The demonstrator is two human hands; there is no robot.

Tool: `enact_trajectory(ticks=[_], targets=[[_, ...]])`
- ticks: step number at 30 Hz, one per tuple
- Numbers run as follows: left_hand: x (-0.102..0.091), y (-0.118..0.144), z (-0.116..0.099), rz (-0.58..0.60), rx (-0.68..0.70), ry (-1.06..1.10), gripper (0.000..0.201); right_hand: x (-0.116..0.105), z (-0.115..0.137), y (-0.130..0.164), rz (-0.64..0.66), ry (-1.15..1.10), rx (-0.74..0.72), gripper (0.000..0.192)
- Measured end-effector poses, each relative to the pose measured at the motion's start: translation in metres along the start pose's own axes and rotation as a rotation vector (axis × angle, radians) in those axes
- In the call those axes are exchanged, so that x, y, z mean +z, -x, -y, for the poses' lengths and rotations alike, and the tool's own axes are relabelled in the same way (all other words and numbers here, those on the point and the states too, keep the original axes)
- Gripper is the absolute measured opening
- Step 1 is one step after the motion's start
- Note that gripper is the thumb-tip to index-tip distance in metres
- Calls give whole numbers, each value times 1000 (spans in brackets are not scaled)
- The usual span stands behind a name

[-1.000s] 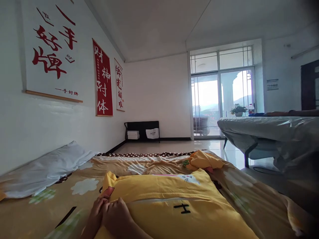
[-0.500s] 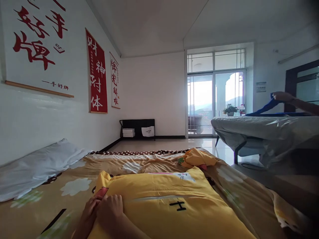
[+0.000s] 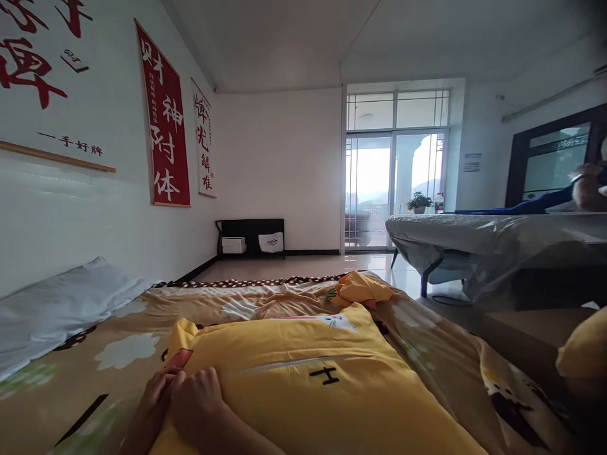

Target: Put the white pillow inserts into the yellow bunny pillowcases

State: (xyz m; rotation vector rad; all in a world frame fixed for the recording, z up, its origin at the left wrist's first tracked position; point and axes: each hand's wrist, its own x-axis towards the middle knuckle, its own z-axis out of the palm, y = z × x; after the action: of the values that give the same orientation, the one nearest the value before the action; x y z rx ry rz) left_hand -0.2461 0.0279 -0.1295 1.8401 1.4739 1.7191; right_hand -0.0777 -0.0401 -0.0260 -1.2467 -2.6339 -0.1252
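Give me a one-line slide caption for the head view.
Both hands, left hand and right hand, pinch a corner of the yellow pillowcase on a patterned bedsheet.

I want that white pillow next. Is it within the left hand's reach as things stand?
Probably yes: the left hand rests at the yellow pillow's corner, and only flat bedding lies between it and the white pillow.

The yellow pillow [image 3: 313, 379] is soft matt cloth, like the sheet [image 3: 118, 373]. The floor [image 3: 294, 268] is glossy tile. At three o'clock, shiny plastic film [image 3: 474, 230] covers a table.
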Motion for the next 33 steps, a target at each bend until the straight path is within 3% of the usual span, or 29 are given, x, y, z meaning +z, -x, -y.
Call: enact_trajectory(ticks=[7,14,24,33], targets=[[0,9,-13,14,-35,25,46,9,-2,0,-98,-21,-22,21],[1,12,-24,55,-58,96,42,4,0,4,-73,-6,-37,21],[2,17,-37,-6,-53,72,35,8,-1,10,-151,-13,-49,19],[-1,10,-5,28,-43,10,40,22,-1,7,-192,-7,-24,18]])
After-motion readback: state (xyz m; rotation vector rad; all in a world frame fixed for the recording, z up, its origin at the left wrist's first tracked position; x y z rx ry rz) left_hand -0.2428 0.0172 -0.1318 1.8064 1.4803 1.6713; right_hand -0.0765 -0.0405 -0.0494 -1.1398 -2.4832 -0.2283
